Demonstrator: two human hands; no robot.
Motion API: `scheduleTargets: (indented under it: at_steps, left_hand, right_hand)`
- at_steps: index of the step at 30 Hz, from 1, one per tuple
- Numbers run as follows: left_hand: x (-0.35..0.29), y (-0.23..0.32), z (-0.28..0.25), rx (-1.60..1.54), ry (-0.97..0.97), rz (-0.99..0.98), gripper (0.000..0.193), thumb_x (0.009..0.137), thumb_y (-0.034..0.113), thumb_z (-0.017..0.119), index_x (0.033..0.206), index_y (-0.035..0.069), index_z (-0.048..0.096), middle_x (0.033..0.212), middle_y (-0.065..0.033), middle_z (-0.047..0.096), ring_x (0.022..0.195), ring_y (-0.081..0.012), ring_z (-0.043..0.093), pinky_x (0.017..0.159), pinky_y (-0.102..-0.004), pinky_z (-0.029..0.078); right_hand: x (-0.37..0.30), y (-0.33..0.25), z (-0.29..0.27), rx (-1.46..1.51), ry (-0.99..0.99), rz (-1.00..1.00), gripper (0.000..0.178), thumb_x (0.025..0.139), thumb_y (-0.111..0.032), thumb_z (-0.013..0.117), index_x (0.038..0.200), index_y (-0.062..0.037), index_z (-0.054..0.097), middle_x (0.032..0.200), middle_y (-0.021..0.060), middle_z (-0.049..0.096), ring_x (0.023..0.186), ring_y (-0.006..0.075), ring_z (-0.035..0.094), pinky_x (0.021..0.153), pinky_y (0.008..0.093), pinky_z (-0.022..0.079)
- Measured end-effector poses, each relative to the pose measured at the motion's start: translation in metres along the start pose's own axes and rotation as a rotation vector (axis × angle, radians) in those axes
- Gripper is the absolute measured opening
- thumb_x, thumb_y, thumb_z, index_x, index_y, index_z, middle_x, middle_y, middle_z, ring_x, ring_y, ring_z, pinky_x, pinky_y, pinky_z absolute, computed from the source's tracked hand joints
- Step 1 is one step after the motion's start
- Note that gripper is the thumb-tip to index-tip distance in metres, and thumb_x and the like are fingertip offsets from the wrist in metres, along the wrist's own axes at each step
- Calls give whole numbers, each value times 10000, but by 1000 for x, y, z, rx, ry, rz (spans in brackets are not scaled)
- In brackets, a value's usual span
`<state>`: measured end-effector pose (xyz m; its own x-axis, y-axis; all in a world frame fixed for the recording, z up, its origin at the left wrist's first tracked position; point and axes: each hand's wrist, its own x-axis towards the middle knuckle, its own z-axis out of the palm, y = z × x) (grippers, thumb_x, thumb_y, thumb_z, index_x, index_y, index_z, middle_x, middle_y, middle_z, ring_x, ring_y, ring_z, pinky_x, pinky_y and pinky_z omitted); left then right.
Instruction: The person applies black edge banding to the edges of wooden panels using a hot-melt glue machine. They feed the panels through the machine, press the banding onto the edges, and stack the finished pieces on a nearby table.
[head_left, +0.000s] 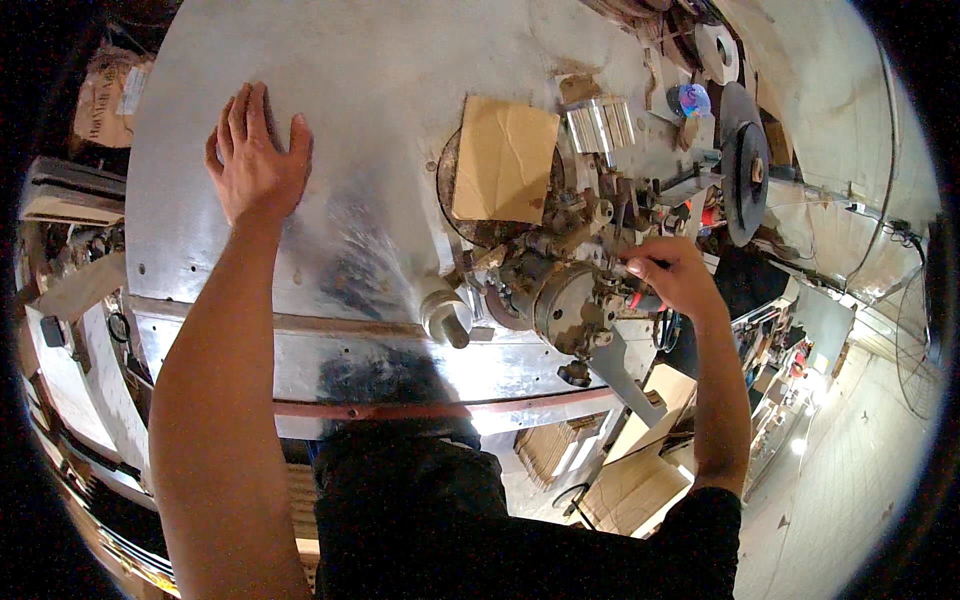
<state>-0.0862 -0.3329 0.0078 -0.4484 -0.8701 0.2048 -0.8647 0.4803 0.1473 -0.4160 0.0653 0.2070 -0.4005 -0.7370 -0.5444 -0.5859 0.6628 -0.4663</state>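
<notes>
Dark fabric of the person's own shirt (420, 500) fills the lower edge, closest to the lens, with both forearms rising from it. Beyond it lies the worktop (400, 80), a large worn sheet of bare metal with a curved front rim and a reddish strip beneath.

Taking the greasy metal mechanism (560, 280) on the worktop as the landmark: the right hand (675, 272) is at its right side, fingers curled together and pinched on a small part of the mechanism; exactly what it grips is too small to tell. A brown cardboard piece (505, 160) lies just behind the mechanism, partly over a round dark opening. A short pale cylinder (445, 315) stands just to its left, near the front rim. A dark grinding wheel (745, 180) sits behind and to its right.

The left hand (255, 160) is well apart to the mechanism's left, laid flat on the bare worktop, fingers spread, holding nothing.
</notes>
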Motion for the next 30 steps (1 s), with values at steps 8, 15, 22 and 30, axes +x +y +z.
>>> scheduleTargets:
  at_steps: [8, 15, 22, 30]
  left_hand:
    - [0, -4, 3, -54, 18, 15, 728, 1059, 552, 606, 1683, 226, 422, 1732, -53, 430, 1625, -284, 353, 1327, -568, 218]
    - [0, -3, 5, -50, 19, 12, 728, 1064, 562, 600, 1683, 220, 424, 1730, -60, 432, 1623, -283, 357, 1325, -569, 223]
    - [-1, -6, 5, -39, 35, 36, 731, 1059, 564, 592, 1677, 210, 428, 1727, -59, 432, 1621, -265, 356, 1325, -555, 216]
    - [-2, -7, 4, -58, 50, 42, 718, 1071, 568, 582, 1675, 210, 432, 1730, -65, 424, 1615, -285, 370, 1324, -575, 221]
  right_hand:
    - [-29, -43, -28, -260, 175, -245, 267, 908, -187, 854, 1138, -54, 827, 898, 135, 742, 775, 312, 718, 680, 411, 551]
    - [-35, -84, -27, -527, 29, -135, 239, 979, -213, 732, 1182, -99, 788, 835, 122, 726, 818, 316, 759, 693, 474, 580]
    - [-32, -110, -6, -1041, -57, -156, 282, 803, -112, 807, 1082, -101, 765, 851, 101, 751, 740, 300, 756, 671, 427, 590]
    - [-21, -137, 0, -1175, -170, -193, 259, 794, -90, 757, 1051, -56, 754, 839, 88, 763, 759, 267, 771, 670, 409, 591]
